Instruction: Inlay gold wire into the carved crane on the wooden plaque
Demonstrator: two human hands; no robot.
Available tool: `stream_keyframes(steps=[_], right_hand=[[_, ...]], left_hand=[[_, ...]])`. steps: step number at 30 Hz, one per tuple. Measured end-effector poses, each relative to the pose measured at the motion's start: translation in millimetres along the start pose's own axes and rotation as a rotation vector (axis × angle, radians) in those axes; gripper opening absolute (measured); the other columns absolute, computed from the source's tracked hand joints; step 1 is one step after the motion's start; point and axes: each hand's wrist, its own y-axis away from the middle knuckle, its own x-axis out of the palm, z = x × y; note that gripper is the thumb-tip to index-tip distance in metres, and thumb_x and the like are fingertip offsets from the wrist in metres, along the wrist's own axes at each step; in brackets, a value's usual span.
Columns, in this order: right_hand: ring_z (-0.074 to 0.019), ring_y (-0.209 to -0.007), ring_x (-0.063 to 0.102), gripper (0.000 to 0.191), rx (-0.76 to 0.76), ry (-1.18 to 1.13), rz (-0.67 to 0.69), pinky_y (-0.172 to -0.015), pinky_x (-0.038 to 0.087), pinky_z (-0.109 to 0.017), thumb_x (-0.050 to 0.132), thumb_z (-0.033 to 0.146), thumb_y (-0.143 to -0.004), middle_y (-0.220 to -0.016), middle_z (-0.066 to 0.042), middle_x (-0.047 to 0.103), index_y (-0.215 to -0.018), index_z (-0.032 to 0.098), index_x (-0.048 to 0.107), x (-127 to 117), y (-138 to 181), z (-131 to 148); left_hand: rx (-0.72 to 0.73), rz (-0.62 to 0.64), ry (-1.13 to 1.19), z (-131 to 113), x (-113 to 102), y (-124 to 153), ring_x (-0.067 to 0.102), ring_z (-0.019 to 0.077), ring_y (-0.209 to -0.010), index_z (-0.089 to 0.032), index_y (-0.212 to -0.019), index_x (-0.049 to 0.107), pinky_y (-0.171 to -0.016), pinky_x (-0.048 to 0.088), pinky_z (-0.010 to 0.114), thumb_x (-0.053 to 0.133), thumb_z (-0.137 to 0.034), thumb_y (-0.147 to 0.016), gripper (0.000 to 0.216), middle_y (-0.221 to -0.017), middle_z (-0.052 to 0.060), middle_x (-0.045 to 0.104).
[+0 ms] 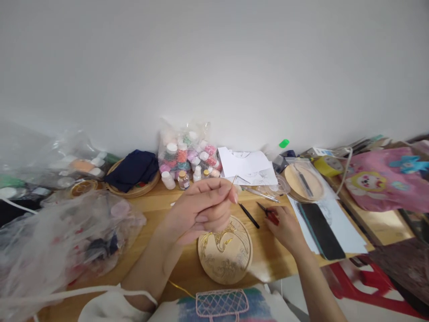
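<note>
My left hand is raised over the wooden table, fingers curled and pinching a thin gold wire that sticks up past the fingertips. Under it lies a round wooden disc with a gold wire bird outline on it. My right hand rests on the table to the right of the disc, closed on small red-handled pliers. A black pen-like tool lies between the two hands.
Small bottles of coloured beads in a clear bag stand at the wall. White paper sheets, a second wooden disc and a black phone lie to the right. Plastic bags crowd the left. A dark cloth sits in a wooden hoop.
</note>
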Motion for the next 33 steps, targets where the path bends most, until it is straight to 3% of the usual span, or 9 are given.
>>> stream_keyframes(steps=[6,12,16,23,28,33], right_hand=[[-0.0278,-0.089,0.068,0.029,0.005,-0.002,0.104,-0.083,0.054,-0.042,0.063,0.028,-0.080,-0.097,-0.016,0.070,-0.103,0.011,0.071,-16,3,-7],[-0.0235,-0.087,0.068,0.035,-0.003,-0.018,0.195,-0.081,0.054,-0.037,0.060,0.030,-0.082,-0.107,-0.013,0.069,-0.113,0.017,0.069,-23,7,-11],[-0.0242,-0.083,0.067,0.036,0.043,-0.014,0.177,-0.078,0.054,-0.037,0.063,0.033,-0.078,-0.104,-0.014,0.069,-0.109,0.016,0.069,-21,7,-14],[-0.0233,-0.079,0.066,0.023,0.154,0.002,0.140,-0.071,0.049,-0.033,0.061,0.022,-0.067,-0.091,-0.011,0.072,-0.088,0.017,0.068,-17,1,-16],[-0.0220,-0.071,0.063,0.023,0.194,-0.026,0.127,-0.062,0.044,-0.031,0.063,0.026,-0.060,-0.078,-0.008,0.070,-0.082,0.018,0.066,-19,1,-12],[-0.0214,-0.070,0.065,0.025,0.202,-0.195,0.040,-0.067,0.050,-0.035,0.063,0.030,-0.063,-0.079,-0.006,0.068,-0.085,0.019,0.064,-27,8,-7]], left_hand=[[0.020,-0.076,-0.045,4,1,0,0.015,0.0026,-0.036,-0.014,-0.083,0.064,-0.039,0.018,0.015,0.058,-0.027,-0.095,0.019,-0.042,-0.011,0.025],[0.007,-0.124,-0.109,7,-1,-6,0.019,0.0025,-0.035,-0.013,-0.078,0.065,-0.039,0.022,0.013,0.055,-0.022,-0.096,0.022,-0.042,-0.009,0.027],[-0.010,-0.207,-0.133,9,-5,-11,0.017,0.0020,-0.035,-0.013,-0.077,0.065,-0.038,0.021,0.013,0.057,-0.020,-0.094,0.020,-0.041,-0.009,0.028],[-0.024,-0.262,-0.155,12,-10,-17,0.018,0.0015,-0.034,-0.013,-0.075,0.065,-0.037,0.021,0.012,0.066,-0.024,-0.089,0.017,-0.040,-0.010,0.026],[-0.048,-0.276,-0.168,14,-14,-20,0.016,0.0013,-0.033,-0.014,-0.076,0.065,-0.037,0.020,0.012,0.067,-0.025,-0.089,0.017,-0.040,-0.010,0.026],[-0.084,-0.251,-0.112,13,-17,-21,0.016,0.0010,-0.033,-0.013,-0.076,0.066,-0.036,0.020,0.012,0.068,-0.025,-0.088,0.017,-0.040,-0.010,0.027]])
